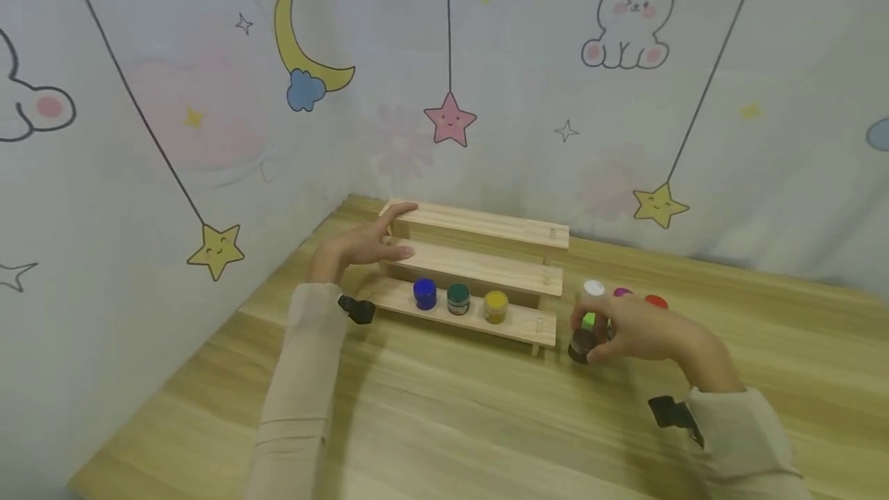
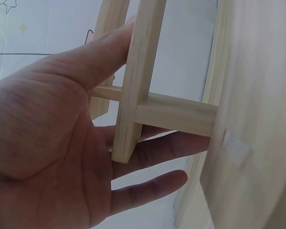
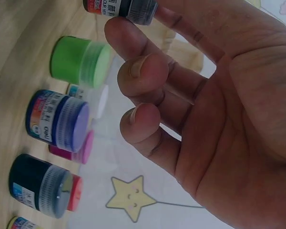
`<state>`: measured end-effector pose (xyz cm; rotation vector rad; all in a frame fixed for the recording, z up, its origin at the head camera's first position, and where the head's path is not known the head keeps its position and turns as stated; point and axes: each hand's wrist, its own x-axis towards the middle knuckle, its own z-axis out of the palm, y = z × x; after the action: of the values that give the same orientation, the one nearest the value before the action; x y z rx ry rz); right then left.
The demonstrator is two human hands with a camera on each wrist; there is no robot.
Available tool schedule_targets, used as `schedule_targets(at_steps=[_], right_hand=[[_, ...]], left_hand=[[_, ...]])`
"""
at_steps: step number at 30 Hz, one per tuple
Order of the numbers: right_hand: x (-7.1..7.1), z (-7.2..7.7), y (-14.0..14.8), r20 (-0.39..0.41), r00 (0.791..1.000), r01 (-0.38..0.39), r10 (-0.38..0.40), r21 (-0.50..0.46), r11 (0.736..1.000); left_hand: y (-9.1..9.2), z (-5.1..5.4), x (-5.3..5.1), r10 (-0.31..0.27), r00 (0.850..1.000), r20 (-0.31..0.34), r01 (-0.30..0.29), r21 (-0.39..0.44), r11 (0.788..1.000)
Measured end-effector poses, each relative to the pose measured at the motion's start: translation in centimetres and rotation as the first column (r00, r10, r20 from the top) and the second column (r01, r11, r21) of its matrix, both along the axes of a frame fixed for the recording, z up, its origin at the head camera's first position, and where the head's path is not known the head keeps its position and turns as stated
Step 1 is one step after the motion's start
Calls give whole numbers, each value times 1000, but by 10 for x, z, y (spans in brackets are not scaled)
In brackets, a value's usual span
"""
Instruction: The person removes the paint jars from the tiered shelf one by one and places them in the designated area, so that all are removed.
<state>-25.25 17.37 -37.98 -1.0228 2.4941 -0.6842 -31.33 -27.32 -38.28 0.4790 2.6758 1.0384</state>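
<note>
A three-tier wooden rack (image 1: 479,224) stands on the table. At its left end my left hand (image 1: 364,244) holds the frame, the thumb on the middle shelf and fingers reaching to the top one. In the left wrist view that hand (image 2: 52,129) lies around an end piece of the rack (image 2: 142,62). On the bottom shelf stand a blue paint jar (image 1: 425,295), a dark green jar (image 1: 458,300) and a yellow jar (image 1: 495,308). Right of the rack, my right hand (image 1: 642,328) pinches a dark paint jar (image 1: 580,347), partly cut off in the right wrist view.
More paint jars stand beside and behind my right hand: light green (image 3: 69,61), blue (image 3: 50,119), a dark one (image 3: 33,183), white (image 1: 593,288), purple (image 1: 623,293) and red (image 1: 656,302). A patterned cloth wall (image 1: 514,168) borders the table (image 1: 444,415) at the back and left.
</note>
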Motion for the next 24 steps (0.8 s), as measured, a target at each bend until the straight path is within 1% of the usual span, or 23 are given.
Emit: schedule_targets(at_steps=[2,4,8,11,15,19,24], right_hand=[[-2,-5,0,30,1000,-6,6,12,1000],[-4,-10,2,41,999,-8,6,38,999],[-7,-18,7,31,1000,1,-4,95,995],[-10,-19,8,32,999,-8,6,91,996],[-11,-14,3,55,998,-28,24,74,997],[-4,-3,-1,60,998,-10,6,53,999],[4,9,-22,-25,998,-55,54,-6,998]], left_hand=[[-1,-2,2,-4,1000,-6,4,8,1000],[0,-3,2,-6,1000,-8,6,4,1000],[4,-4,0,-22,1000,-16,22,9,1000],[5,-2,-1,-14,1000,-14,14,20,1000],[-1,-2,3,9,1000,-6,-9,18,1000],[-1,-2,2,20,1000,-6,-20,3,1000],[1,-3,2,18,1000,-6,-18,1,1000]])
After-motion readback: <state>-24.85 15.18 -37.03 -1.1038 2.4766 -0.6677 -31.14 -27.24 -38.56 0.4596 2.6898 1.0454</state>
